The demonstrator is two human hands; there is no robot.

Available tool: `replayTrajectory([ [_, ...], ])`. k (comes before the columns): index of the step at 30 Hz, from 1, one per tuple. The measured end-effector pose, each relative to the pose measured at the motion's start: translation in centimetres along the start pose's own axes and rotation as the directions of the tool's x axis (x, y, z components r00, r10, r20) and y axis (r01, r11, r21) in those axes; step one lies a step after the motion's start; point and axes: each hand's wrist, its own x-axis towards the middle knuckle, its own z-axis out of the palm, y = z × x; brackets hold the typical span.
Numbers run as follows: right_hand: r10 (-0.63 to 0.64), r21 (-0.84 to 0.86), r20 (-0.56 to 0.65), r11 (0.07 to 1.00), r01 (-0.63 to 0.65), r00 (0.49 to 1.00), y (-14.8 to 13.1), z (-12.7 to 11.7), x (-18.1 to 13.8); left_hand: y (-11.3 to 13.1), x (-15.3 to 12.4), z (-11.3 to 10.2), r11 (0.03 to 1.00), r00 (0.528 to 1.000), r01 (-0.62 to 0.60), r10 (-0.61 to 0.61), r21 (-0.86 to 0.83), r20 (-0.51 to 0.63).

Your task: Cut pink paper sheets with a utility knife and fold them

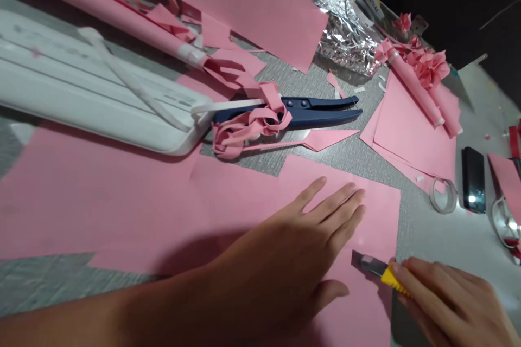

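My left hand [301, 249] lies flat with fingers stretched out on a large pink paper sheet [163, 211], pressing it to the grey table. My right hand [448, 298] at the lower right grips a yellow utility knife [380, 271]. Its extended blade rests on the pink sheet close to the sheet's right edge, just right of my left thumb.
A white paper trimmer [81, 92] lies at the left, with a blue hole punch [313, 111] and curled pink strips [240, 130] beside it. Crumpled foil [342, 27], pink rolls and paper flowers [427, 65], a tape roll [443, 195] and a black phone [473, 179] sit to the right.
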Motion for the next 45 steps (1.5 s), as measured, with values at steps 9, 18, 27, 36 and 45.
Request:
replayTrajectory([
  [9,0.003,-0.079,0.068,0.997,0.002,0.998,-0.9,-1.6,1.2,0.0,-0.9,2.1,0.996,0.993,0.000,-0.010,-0.085,-0.119],
  [18,0.108,0.117,0.005,0.987,-0.108,0.994,-1.1,-0.8,-0.1,-0.3,-0.7,2.1,1.000,1.000,-0.018,0.018,-0.021,0.014],
  [27,0.092,0.160,-0.046,0.984,-0.084,0.995,-1.8,0.2,0.6,-0.7,0.2,0.6,0.998,0.984,-0.044,0.052,-0.051,0.169],
  [36,0.085,0.169,-0.020,0.982,-0.080,0.996,-1.2,0.5,0.2,-0.5,-0.5,2.4,0.998,0.999,-0.049,0.049,-0.033,0.001],
  [45,0.080,0.170,-0.008,0.982,-0.078,0.997,-1.3,0.3,0.4,-0.3,-0.9,3.0,0.998,0.996,-0.038,0.034,-0.053,-0.082],
])
